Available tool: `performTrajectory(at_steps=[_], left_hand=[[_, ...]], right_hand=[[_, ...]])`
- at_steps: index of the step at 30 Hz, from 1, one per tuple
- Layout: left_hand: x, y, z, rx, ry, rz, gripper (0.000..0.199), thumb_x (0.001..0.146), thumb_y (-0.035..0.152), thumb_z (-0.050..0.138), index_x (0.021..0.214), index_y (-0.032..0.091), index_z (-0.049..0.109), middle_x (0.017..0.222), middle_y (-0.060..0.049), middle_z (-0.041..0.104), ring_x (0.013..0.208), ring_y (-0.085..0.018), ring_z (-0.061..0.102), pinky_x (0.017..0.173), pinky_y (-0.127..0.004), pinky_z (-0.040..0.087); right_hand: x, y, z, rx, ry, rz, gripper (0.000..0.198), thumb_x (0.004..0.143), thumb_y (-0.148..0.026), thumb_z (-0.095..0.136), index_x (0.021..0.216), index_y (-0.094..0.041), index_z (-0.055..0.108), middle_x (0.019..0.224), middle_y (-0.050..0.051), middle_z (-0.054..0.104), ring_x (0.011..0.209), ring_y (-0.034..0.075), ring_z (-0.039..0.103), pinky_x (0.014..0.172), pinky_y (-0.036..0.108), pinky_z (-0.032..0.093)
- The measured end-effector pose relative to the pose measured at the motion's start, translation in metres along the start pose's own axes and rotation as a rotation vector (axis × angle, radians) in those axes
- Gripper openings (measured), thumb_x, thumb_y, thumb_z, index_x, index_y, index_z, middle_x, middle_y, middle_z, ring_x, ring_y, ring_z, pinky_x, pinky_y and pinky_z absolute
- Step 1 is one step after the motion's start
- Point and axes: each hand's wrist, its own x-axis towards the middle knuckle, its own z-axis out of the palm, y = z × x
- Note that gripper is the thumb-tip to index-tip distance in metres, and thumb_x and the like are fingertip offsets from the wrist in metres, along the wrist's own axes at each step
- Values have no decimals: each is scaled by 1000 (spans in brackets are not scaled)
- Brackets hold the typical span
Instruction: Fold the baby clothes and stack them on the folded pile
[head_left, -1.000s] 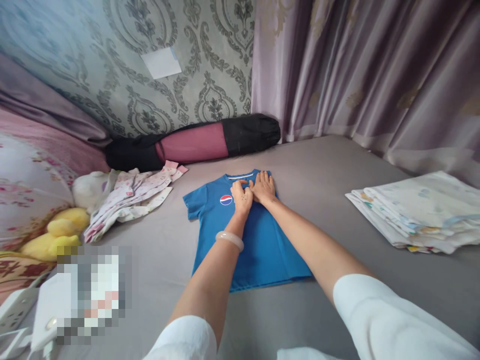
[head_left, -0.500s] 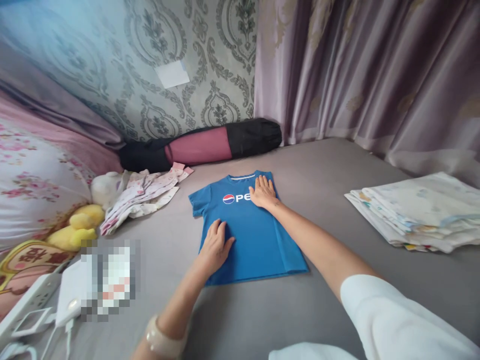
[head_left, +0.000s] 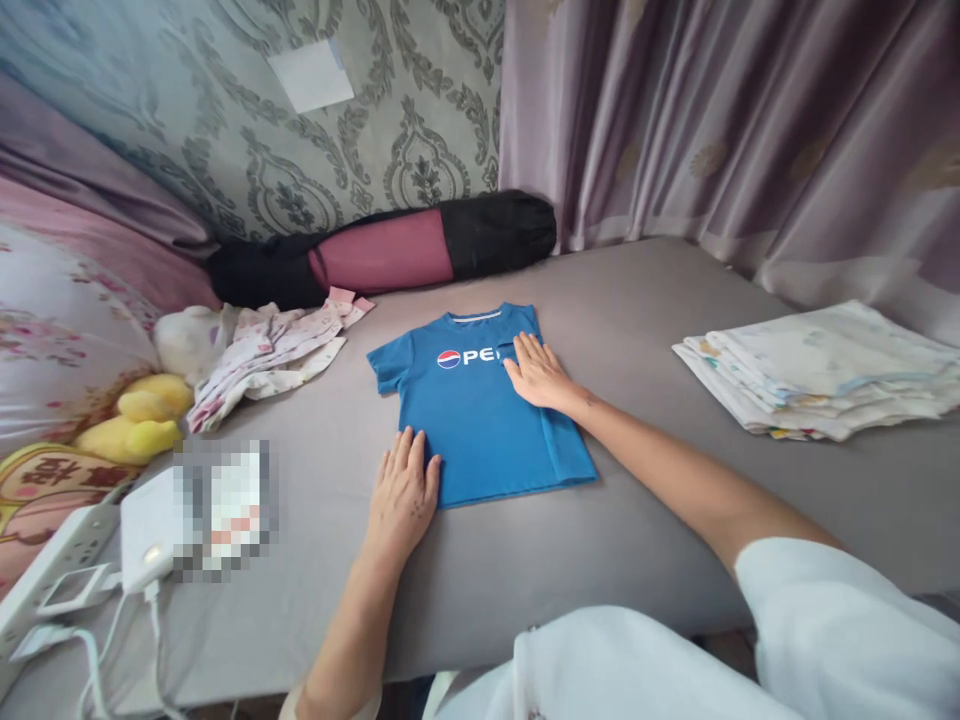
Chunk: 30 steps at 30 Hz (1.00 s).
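A blue T-shirt (head_left: 480,430) lies front up on the grey bed sheet, its neckline away from me. White letters and a round red, white and blue logo cross its chest, and the right part of the lettering is covered. The shirt's right side is folded inward, with the left sleeve sticking out. My right hand (head_left: 538,372) rests flat on the folded part near the chest, fingers stretched. At the lower left edge of the shirt, my left hand (head_left: 406,487) lies flat with its fingertips on the cloth.
A stack of folded white cloths (head_left: 825,370) lies at right. Crumpled pink-and-white clothes (head_left: 270,350) and yellow plush toys (head_left: 142,420) are at left. A power strip (head_left: 64,550) and white box (head_left: 157,530) with cables sit near left. A black-and-maroon roll (head_left: 382,250) lies along the wall.
My left hand has moved from over the shirt's middle to its lower left edge and flattened. My right hand has slid slightly down the folded side. The view has tilted downward.
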Motion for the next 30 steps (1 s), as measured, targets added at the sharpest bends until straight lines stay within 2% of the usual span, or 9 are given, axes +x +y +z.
performTrajectory(at_steps=[4, 7, 12, 20, 25, 30], left_hand=[[-1, -2, -1, -26, -2, -2, 51, 97, 41, 34, 136, 12, 49, 146, -18, 47, 137, -31, 41, 111, -51, 38], [-1, -2, -2, -33, 4, -1, 50, 97, 41, 34, 137, 14, 49, 146, -16, 47, 138, -30, 41, 111, -51, 37], [-1, -2, -3, -57, 17, 7, 49, 97, 41, 35, 136, 16, 50, 145, -15, 48, 137, -29, 41, 111, -50, 37], [-1, -5, -1, -80, 16, 11, 50, 97, 42, 34, 136, 16, 51, 145, -15, 49, 137, -30, 41, 111, -50, 37], [-1, -4, -3, -64, 9, 21, 51, 97, 42, 33, 136, 13, 50, 145, -17, 47, 137, -31, 41, 112, -50, 36], [-2, -4, -3, -72, 10, 20, 49, 97, 41, 34, 135, 14, 50, 145, -16, 48, 138, -30, 40, 112, -49, 37]], right_hand=[[-37, -1, 11, -101, 31, -44, 70, 98, -45, 14, 152, -2, 23, 160, 15, 17, 148, 26, 13, 120, 42, 9], [-40, -2, 16, -143, 67, -59, 68, 99, -44, 15, 151, -1, 25, 159, 15, 20, 148, 26, 15, 121, 42, 8], [-45, -3, 10, -122, 23, -47, 68, 99, -44, 13, 151, -2, 25, 159, 14, 20, 148, 25, 15, 121, 41, 10], [-112, -12, 9, -84, -30, -159, 72, 98, -51, 13, 153, -7, 24, 160, 12, 17, 148, 23, 10, 121, 42, 11], [-114, -12, 12, -75, -42, -159, 71, 98, -50, 14, 152, -6, 26, 159, 13, 17, 148, 23, 10, 122, 43, 11], [-115, -6, 2, -7, -122, -156, 71, 98, -53, 11, 153, -10, 25, 160, 10, 16, 148, 21, 10, 122, 41, 13]])
